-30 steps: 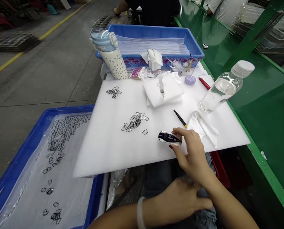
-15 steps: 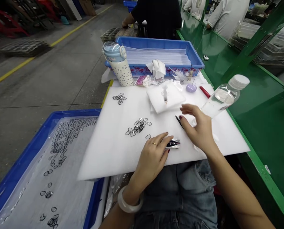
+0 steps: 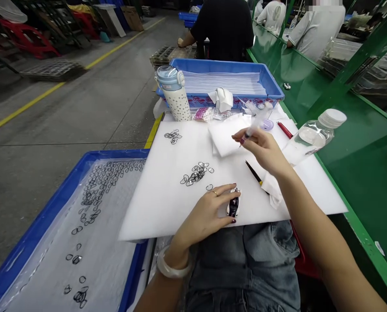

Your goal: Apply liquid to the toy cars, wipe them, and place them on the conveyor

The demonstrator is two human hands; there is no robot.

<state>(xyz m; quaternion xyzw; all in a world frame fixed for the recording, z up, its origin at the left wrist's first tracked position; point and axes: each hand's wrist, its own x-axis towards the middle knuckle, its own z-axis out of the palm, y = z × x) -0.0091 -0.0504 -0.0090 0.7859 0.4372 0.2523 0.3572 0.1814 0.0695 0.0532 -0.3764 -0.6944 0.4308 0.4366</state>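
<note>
My left hand (image 3: 209, 208) is closed on a small black-and-white toy car (image 3: 234, 204), its fingers around the car's ends at the near edge of the white foam sheet (image 3: 161, 199). In my right hand (image 3: 261, 147) is a clear syringe (image 3: 253, 129), pinched above a folded white foam pad (image 3: 224, 138), its thin tip pointing down. Black-handled tweezers (image 3: 253, 172) lie beside a crumpled tissue (image 3: 273, 190), below my right forearm. Thin black rings (image 3: 196, 174) form a loose pile left of the car, with a smaller pile (image 3: 173, 136) farther back.
A spotted tumbler (image 3: 177, 99) and a blue tray (image 3: 226, 65) stand at the back. To the right are a clear bottle (image 3: 313, 136) and a red pen (image 3: 284, 129). Another blue tray (image 3: 92, 158) with many black rings sits lower left. A co-worker (image 3: 224, 28) is ahead.
My right hand has picked up the syringe from the foam pad. The toy car in my left hand has turned from sideways to lengthwise. The view has shifted slightly.
</note>
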